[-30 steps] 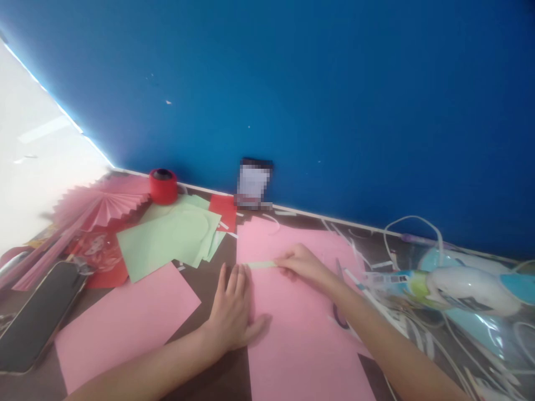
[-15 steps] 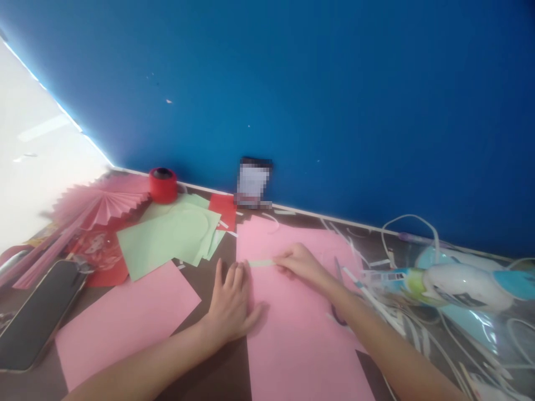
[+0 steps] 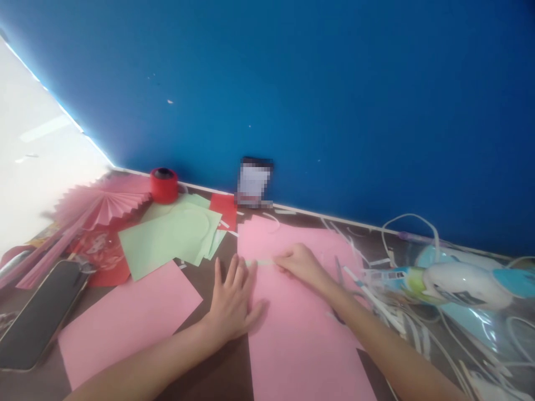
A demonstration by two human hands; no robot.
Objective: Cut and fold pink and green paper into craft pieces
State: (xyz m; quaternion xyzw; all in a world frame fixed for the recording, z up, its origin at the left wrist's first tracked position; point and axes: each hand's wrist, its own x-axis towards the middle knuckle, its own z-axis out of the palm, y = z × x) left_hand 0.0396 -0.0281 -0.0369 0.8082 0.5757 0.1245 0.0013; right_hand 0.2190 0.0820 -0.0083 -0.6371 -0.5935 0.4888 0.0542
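Observation:
My left hand [image 3: 230,305] lies flat with its fingers apart, across the left edge of a long pink paper sheet [image 3: 307,356] and the dark table. Near its fingertips a narrow pale green paper strip [image 3: 259,262] runs sideways over the pink sheet. At the strip's right end my right hand [image 3: 300,263] is closed in a pinch on it; the fingertips are partly hidden. Just right of that hand, scissors [image 3: 339,269] lie on the pink paper, mostly covered by my right forearm.
Left are a pink sheet [image 3: 134,323], a phone [image 3: 39,314], green papers [image 3: 167,234], a red tape roll [image 3: 164,186] and a pleated pink paper fan [image 3: 111,203]. A glue bottle [image 3: 463,284] and white paper strips [image 3: 384,312] crowd the right. A blue wall [image 3: 334,111] stands behind.
My left hand's fingers have spread slightly and reached a little forward by the strip's left end. My right hand stays at the strip's right end.

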